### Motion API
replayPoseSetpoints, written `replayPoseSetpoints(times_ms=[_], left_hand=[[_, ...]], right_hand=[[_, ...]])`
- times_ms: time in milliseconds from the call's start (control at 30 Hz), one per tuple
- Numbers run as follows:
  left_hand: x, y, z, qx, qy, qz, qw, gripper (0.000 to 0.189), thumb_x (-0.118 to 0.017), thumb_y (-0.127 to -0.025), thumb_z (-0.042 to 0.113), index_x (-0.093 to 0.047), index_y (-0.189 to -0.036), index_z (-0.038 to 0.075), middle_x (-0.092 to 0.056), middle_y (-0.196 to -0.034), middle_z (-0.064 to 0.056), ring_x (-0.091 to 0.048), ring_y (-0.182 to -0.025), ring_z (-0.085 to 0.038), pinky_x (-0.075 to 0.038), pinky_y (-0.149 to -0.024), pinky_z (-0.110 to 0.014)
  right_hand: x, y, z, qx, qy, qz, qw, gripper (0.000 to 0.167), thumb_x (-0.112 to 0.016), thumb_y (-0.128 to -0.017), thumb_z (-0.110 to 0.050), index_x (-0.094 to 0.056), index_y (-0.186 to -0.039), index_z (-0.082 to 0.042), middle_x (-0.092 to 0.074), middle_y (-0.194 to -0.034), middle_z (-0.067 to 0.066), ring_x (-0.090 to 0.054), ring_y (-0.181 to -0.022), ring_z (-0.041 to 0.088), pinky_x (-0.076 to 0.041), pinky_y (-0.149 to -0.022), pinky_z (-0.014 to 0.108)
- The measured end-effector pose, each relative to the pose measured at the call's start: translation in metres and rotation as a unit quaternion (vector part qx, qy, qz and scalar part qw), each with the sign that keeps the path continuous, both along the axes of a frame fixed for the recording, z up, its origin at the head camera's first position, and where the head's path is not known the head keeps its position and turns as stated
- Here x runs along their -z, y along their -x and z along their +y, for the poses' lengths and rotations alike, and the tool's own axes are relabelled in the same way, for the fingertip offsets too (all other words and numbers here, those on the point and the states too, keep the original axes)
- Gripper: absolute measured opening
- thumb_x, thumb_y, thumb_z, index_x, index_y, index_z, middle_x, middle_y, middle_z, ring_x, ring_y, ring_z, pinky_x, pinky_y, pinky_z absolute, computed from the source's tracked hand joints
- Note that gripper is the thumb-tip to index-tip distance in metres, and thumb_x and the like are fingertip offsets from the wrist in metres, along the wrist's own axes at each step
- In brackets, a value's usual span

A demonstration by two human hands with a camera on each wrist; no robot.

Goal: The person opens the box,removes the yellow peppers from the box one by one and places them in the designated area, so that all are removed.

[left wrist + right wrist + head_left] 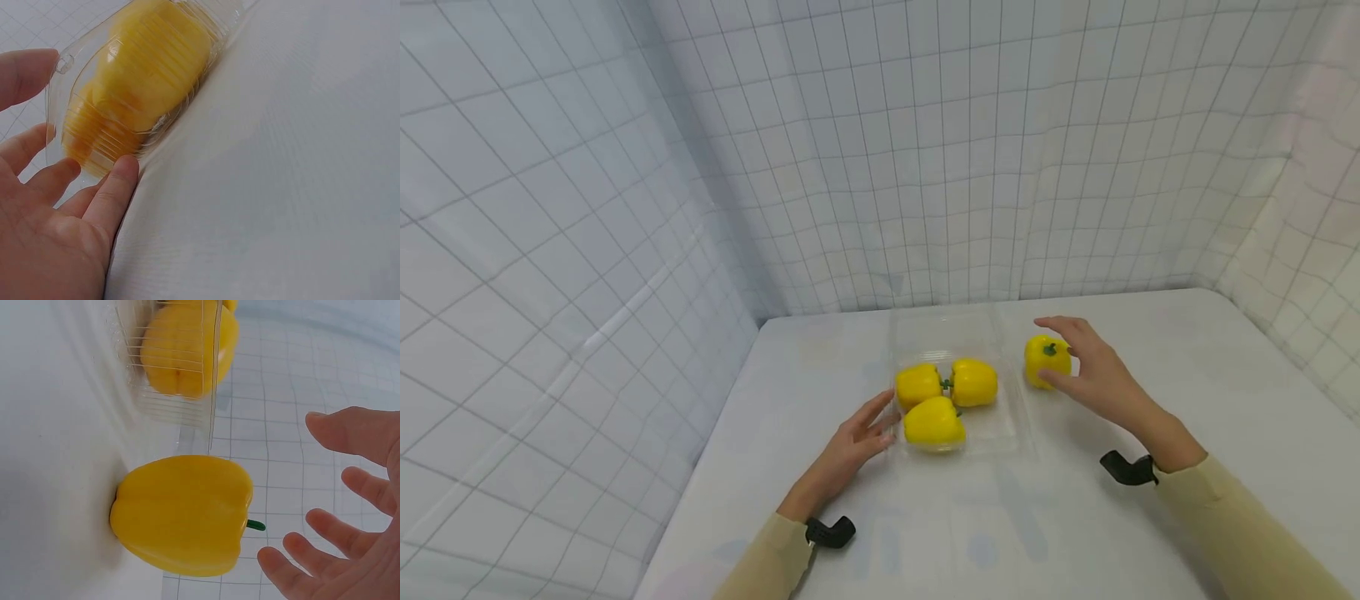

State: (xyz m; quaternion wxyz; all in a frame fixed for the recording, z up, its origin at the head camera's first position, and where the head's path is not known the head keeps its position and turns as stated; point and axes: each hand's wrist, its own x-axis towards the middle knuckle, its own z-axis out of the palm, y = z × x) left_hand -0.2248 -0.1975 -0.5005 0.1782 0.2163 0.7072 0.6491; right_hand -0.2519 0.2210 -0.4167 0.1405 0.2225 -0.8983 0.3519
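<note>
My right grip (pixel 1101 385) is spread wide, with nothing in it. The lone yellow pepper (pixel 181 515) stands upright on the tabletop (pixel 1210 367), just under my right fingers, not touching them, its green stem (pixel 256 525) pointing up at my palm. It looks smooth and round, so if I close crooked, I think it could slip out or tip over. If only one finger bumps it first, it might roll away from me. My left grip (pixel 847 442) is loosely spread too, with fingertips at the near wall of the clear box (pixel 1006 433). Three more peppers (pixel 934 422) lie inside, between my two grips. That box looks thin and light, so a hard push from my left fingers could bend it or slide it toward my right grip and knock the lone pepper.
</note>
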Motion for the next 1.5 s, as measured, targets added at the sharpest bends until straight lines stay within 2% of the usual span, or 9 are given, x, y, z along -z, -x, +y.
replayPoseSetpoints(times_ms=[300,567,933,1067,1167,1300,1500], left_hand=[[0.001,0.0,-0.001,-0.006,0.018,0.01,0.9998,0.065,-0.055,-0.104,0.018,-0.025,-0.161,0.03,-0.018,-0.166,0.01,-0.033,-0.147,-0.02,-0.031,-0.115,-0.05],[0.002,0.0,0.0,-0.005,0.01,0.01,0.9999,0.066,-0.055,-0.104,0.017,-0.024,-0.161,0.027,-0.017,-0.166,0.008,-0.032,-0.147,-0.021,-0.03,-0.116,-0.05],[0.002,-0.003,0.0,-0.005,0.01,0.004,0.9999,0.066,-0.055,-0.104,0.016,-0.025,-0.161,0.028,-0.017,-0.166,0.006,-0.031,-0.148,-0.023,-0.028,-0.116,-0.052],[0.001,-0.002,0.0,-0.007,0.012,0.01,0.9999,0.065,-0.055,-0.104,0.017,-0.025,-0.16,0.029,-0.018,-0.166,0.007,-0.032,-0.147,-0.022,-0.029,-0.116,-0.051],[0.001,0.002,0.005,0.002,0.014,0.014,0.9998,0.065,-0.054,-0.104,0.017,-0.025,-0.161,0.029,-0.017,-0.166,0.008,-0.032,-0.147,-0.021,-0.029,-0.116,-0.051],[0.002,0.002,0.005,0.0,0.025,0.018,0.9995,0.066,-0.055,-0.104,0.018,-0.024,-0.161,0.029,-0.017,-0.166,0.007,-0.031,-0.147,-0.022,-0.03,-0.115,-0.051],[0.003,0.001,0.002,-0.007,0.021,0.003,0.9997,0.066,-0.056,-0.103,0.018,-0.025,-0.16,0.032,-0.017,-0.166,0.007,-0.031,-0.148,-0.021,-0.03,-0.115,-0.052]], right_hand=[[0.003,-0.003,-0.013,-0.012,0.005,0.011,0.9999,0.076,-0.082,-0.084,-0.007,-0.045,-0.149,-0.021,-0.042,-0.148,0.008,-0.049,-0.128,0.036,-0.048,-0.098,0.058],[0.008,-0.007,-0.025,-0.026,0.012,0.017,0.9994,0.071,-0.08,-0.085,-0.007,-0.049,-0.146,-0.021,-0.044,-0.146,0.005,-0.049,-0.129,0.032,-0.045,-0.102,0.057],[0.016,-0.01,-0.034,-0.03,-0.017,0.043,0.9985,0.073,-0.083,-0.082,-0.008,-0.05,-0.145,-0.022,-0.045,-0.145,0.003,-0.05,-0.127,0.027,-0.049,-0.099,0.052],[0.015,-0.011,-0.039,-0.033,-0.017,0.035,0.9987,0.071,-0.082,-0.083,-0.007,-0.051,-0.145,-0.023,-0.046,-0.145,0.001,-0.049,-0.128,0.026,-0.05,-0.098,0.052],[0.015,-0.014,-0.038,-0.032,-0.017,0.025,0.999,0.07,-0.081,-0.083,-0.007,-0.052,-0.144,-0.025,-0.046,-0.145,-0.001,-0.047,-0.13,0.025,-0.049,-0.099,0.051],[0.018,-0.015,-0.043,-0.056,-0.031,0.029,0.9975,0.07,-0.081,-0.085,-0.009,-0.05,-0.146,-0.024,-0.046,-0.145,-0.003,-0.046,-0.131,0.023,-0.048,-0.101,0.05],[0.023,-0.012,-0.05,-0.084,-0.05,0.042,0.9943,0.067,-0.081,-0.085,-0.01,-0.051,-0.145,-0.019,-0.047,-0.144,-0.002,-0.047,-0.132,0.022,-0.047,-0.104,0.048]])
